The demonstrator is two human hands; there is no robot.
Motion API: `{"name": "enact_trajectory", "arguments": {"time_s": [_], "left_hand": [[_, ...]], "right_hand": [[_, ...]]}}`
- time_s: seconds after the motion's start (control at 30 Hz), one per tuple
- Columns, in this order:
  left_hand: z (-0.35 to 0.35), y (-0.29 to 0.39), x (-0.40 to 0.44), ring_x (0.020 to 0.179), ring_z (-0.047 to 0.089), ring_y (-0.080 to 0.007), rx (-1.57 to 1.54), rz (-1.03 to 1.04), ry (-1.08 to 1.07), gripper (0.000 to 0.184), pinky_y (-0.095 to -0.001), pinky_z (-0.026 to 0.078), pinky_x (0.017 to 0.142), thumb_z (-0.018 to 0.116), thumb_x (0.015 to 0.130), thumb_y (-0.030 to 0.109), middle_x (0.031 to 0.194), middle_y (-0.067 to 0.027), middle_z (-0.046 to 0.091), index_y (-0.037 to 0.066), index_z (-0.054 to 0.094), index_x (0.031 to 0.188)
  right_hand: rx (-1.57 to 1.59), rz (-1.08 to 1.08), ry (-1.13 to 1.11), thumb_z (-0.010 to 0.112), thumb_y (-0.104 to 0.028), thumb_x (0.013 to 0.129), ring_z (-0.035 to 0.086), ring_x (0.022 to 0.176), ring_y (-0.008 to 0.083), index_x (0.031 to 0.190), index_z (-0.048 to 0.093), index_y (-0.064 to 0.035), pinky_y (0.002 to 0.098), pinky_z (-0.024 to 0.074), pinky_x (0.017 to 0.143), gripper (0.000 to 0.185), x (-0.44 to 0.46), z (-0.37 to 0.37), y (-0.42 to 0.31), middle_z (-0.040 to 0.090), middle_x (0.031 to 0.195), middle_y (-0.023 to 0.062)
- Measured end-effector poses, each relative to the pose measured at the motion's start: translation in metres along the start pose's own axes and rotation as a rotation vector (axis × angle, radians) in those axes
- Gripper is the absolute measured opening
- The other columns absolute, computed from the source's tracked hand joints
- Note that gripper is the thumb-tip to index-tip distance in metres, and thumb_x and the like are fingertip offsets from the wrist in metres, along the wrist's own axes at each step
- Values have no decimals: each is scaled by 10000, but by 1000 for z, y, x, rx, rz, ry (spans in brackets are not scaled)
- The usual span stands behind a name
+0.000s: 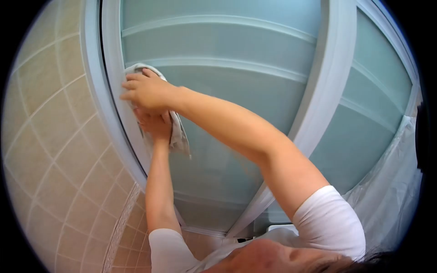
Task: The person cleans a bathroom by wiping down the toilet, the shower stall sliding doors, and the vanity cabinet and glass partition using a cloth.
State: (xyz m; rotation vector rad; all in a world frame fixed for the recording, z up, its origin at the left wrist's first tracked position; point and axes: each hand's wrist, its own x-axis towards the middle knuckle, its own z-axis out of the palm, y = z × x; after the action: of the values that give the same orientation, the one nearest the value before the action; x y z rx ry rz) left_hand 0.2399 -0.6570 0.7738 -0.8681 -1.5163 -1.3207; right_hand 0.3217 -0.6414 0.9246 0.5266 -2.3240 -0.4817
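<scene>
A whitish cloth (179, 134) is pressed against the left upright of a frosted-glass door (241, 113). My right hand (148, 91) reaches across from the right and holds the cloth's upper part, its fingers bent over the upright. Just below it, my left hand (155, 125) comes up from underneath and holds the cloth against the same upright. The two hands overlap, so part of the left hand's fingers is hidden. A loose corner of cloth hangs down on the glass beside the left wrist.
Beige tiles cover the wall (54, 136) at left, beside the white door frame (102, 86). A wide white upright (325, 91) separates the door from another frosted panel (371, 100). A translucent plastic sheet (387, 186) hangs at right. Floor tiles (200, 243) show below.
</scene>
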Motion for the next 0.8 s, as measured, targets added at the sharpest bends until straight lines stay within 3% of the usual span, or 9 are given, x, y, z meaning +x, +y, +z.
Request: {"name": "enact_trajectory", "arguments": {"time_s": [0.1, 0.17, 0.27, 0.4, 0.43, 0.47, 0.6, 0.73, 0.8], "left_hand": [[18, -9, 16, 1281, 268, -452, 136, -25, 137, 750, -578, 310, 924, 488, 827, 514, 1367, -271, 295, 43, 304, 1381], [18, -35, 36, 1253, 310, -449, 250, -37, 120, 650, -575, 313, 903, 467, 844, 488, 1310, -257, 386, 54, 395, 1322], [22, -62, 76, 1189, 404, -414, 300, 142, 258, 530, -572, 303, 917, 473, 849, 447, 1301, -187, 472, 68, 522, 1216], [33, -49, 112, 1083, 508, -392, 520, -52, 424, 456, -516, 356, 909, 499, 844, 429, 1189, -171, 564, 85, 599, 1125], [19, -20, 119, 1004, 561, -371, 466, -174, 187, 429, -486, 412, 832, 503, 843, 412, 1109, -158, 608, 77, 611, 1087], [29, -14, 119, 935, 589, -371, 357, 139, 385, 408, -491, 434, 763, 493, 847, 395, 1046, -157, 630, 66, 616, 1056], [9, 56, 126, 1048, 548, -368, 300, 290, 344, 365, -451, 397, 914, 494, 872, 342, 1106, -164, 614, 55, 632, 1052], [43, 111, 82, 1120, 507, -337, 186, 83, -17, 482, -447, 381, 939, 535, 840, 386, 1198, -145, 560, 82, 520, 1213], [37, 196, 44, 1173, 457, -332, 85, 162, -198, 583, -448, 365, 959, 540, 823, 422, 1297, -151, 468, 102, 428, 1297]], "right_hand": [[-96, -62, 142, 679, -194, 747, 317, 1320, 275, 1166, 583, -214, 547, 218, 1066, 431, -74, -107, -33, 454, 1344, 70], [-150, 96, 143, 725, -102, 673, 346, 1302, 319, 1156, 592, -212, 528, 225, 1072, 513, -135, -190, -44, 483, 1327, 95], [-606, 222, 428, 657, -69, 724, 333, 1321, 328, 1264, 507, -30, 489, 190, 1091, 562, -247, -274, -19, 449, 1359, 152], [-512, 571, 350, 593, -237, 852, 180, 1386, 315, 1360, 419, -87, 454, 78, 1126, 557, -339, -269, -4, 265, 1477, 137], [-757, 609, 239, 581, -349, 861, 180, 1389, 291, 1362, 428, -122, 437, 43, 1130, 571, -352, -256, -4, 277, 1474, 131], [-834, 552, 229, 542, -459, 860, 198, 1386, 266, 1342, 462, -150, 431, 32, 1126, 579, -358, -245, -2, 304, 1464, 121], [-829, 558, 233, 512, -535, 847, 212, 1382, 247, 1314, 498, -169, 425, 13, 1125, 593, -304, -234, -4, 329, 1454, 102], [-829, 580, 214, 510, -547, 845, 217, 1379, 246, 1309, 504, -193, 449, 9, 1119, 583, -284, -228, 1, 332, 1454, 93], [-814, 592, 235, 503, -544, 852, 219, 1379, 247, 1308, 505, -205, 462, 5, 1116, 568, -310, -238, -8, 332, 1454, 95]]}}
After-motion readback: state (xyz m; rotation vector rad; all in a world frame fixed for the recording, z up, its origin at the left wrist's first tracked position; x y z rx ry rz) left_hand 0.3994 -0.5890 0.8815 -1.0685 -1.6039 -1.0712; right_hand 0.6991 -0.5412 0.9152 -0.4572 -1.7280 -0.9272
